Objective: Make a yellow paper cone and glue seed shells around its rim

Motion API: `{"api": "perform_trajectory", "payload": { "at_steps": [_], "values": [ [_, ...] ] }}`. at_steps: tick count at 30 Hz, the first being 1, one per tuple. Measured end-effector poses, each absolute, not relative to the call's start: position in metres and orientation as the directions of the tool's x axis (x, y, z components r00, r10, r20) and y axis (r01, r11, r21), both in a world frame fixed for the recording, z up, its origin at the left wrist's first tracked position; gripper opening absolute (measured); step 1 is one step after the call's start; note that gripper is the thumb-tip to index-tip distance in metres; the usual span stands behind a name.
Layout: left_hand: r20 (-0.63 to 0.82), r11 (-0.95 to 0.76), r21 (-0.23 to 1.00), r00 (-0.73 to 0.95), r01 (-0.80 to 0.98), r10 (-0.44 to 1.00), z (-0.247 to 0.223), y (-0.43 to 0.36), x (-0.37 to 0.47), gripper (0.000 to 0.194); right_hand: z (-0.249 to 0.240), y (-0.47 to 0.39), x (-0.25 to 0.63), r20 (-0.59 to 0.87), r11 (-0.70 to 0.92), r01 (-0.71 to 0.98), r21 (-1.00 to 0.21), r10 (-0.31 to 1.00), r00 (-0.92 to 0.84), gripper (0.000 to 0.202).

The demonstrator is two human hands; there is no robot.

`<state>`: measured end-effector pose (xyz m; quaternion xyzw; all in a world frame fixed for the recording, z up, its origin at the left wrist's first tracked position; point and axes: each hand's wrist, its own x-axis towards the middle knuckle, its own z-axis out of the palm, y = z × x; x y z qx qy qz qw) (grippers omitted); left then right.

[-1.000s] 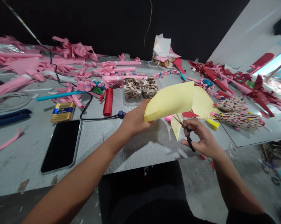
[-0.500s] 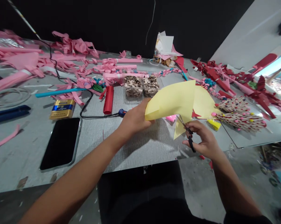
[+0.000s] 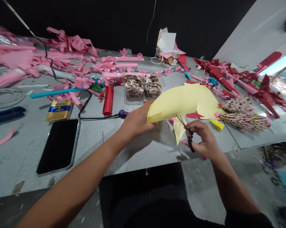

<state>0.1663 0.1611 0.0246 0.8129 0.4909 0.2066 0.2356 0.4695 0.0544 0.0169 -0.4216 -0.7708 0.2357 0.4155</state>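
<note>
My left hand (image 3: 139,118) is closed on the left end of a sheet of yellow paper (image 3: 173,99), which bows upward above the table. In my right hand (image 3: 201,139) is a pair of scissors (image 3: 188,130) with dark handles, its blades parted at the paper's lower edge. A pointed strip of the paper hangs down beside the blades. Behind and to the right lies another piece of yellow paper (image 3: 207,101), with red paper (image 3: 194,114) partly showing under it. My left fingers are mostly hidden behind the sheet.
Left on the grey table (image 3: 90,142) lie a phone (image 3: 58,145), a gold-and-blue pack (image 3: 59,110) and a red roll (image 3: 108,100). A clear tray (image 3: 133,100) holds folded pieces. Pin-studded bundles (image 3: 244,122) lie right; pink paper flowers (image 3: 74,47) line the back.
The scissors have moved left along the paper's lower edge. The cut strip now hangs further down, and the sheet's right corner no longer stands up. The view has shifted slightly.
</note>
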Motion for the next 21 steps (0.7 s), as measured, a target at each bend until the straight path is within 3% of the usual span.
{"api": "perform_trajectory", "payload": {
  "at_steps": [7,21],
  "values": [
    [0.125,-0.425,0.582,0.441,0.693,0.889,0.023,0.162,0.166,0.076,0.01,0.057,0.47,0.516,0.586,0.408,-0.7,0.81,-0.28,0.045],
    [0.14,-0.399,0.527,0.387,0.75,0.912,0.029,0.156,0.166,0.076,0.005,0.048,0.463,0.536,0.56,0.487,-0.67,0.819,-0.203,0.039]
  ]
}}
